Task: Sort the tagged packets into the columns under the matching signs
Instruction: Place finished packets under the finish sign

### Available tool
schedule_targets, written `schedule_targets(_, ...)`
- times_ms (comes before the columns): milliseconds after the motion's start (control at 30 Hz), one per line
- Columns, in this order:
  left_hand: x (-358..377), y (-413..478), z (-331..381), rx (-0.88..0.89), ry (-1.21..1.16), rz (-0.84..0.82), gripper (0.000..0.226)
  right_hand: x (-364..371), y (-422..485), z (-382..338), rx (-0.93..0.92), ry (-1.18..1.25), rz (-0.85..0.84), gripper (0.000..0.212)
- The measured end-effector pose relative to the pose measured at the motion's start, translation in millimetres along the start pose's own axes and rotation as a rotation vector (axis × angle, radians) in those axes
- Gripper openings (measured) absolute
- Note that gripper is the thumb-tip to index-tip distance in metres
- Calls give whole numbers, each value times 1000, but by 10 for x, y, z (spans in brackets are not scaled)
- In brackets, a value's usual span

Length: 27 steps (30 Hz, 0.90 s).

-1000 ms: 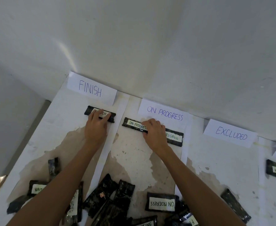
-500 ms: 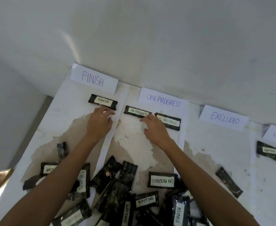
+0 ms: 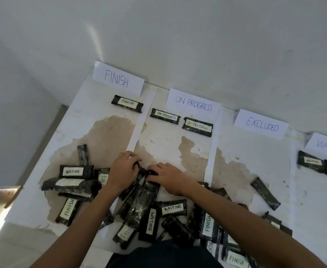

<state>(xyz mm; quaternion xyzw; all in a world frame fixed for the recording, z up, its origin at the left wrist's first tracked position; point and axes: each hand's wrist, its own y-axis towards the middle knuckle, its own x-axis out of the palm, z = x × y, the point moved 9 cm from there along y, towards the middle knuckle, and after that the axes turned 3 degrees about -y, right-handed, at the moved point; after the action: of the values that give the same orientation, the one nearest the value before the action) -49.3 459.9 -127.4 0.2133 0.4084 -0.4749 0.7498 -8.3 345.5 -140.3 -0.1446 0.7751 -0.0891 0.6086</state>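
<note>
Fingers (image 3: 131, 154) of the left hand (image 3: 123, 170) and right hand (image 3: 171, 177), withdrawn from the placed FINISH packet (image 3: 127, 103) and ON PROGRESS packets (image 3: 165, 116), now curl round and pinch dark packets (image 3: 142, 177) from the pile; next sort begins.

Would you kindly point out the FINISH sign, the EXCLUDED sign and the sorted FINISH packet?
FINISH sign (image 3: 118, 81): head view, middle of the paper.
EXCLUDED sign (image 3: 261, 125): head view, on its lettering.
sorted FINISH packet (image 3: 127, 103): head view, on its pale tag.

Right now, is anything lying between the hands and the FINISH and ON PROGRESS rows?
Nothing visible. The left hand and right hand grip packets at the pile's far edge; only bare stained table lies between them and the rows.
</note>
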Motion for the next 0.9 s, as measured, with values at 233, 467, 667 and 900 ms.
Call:
schedule_targets(233, 97, -359, 140, 8, -56, -6, 23, -9, -56, 2, -6, -145, 11, 41)
schedule_targets(467, 171, -471, 134, -258, -482, -145, 25, 5, -479, 495, 430, 716, -144, 14)
schedule_targets(667, 244, -430, 249, -346, -610, -217, 29, 18, -734, 490, 563, 1063, -104, 23)
schedule_targets(900, 276, -433, 336, -380, -701, -232, 30, -12, -978, 573, 774, 1238, 140, 26)
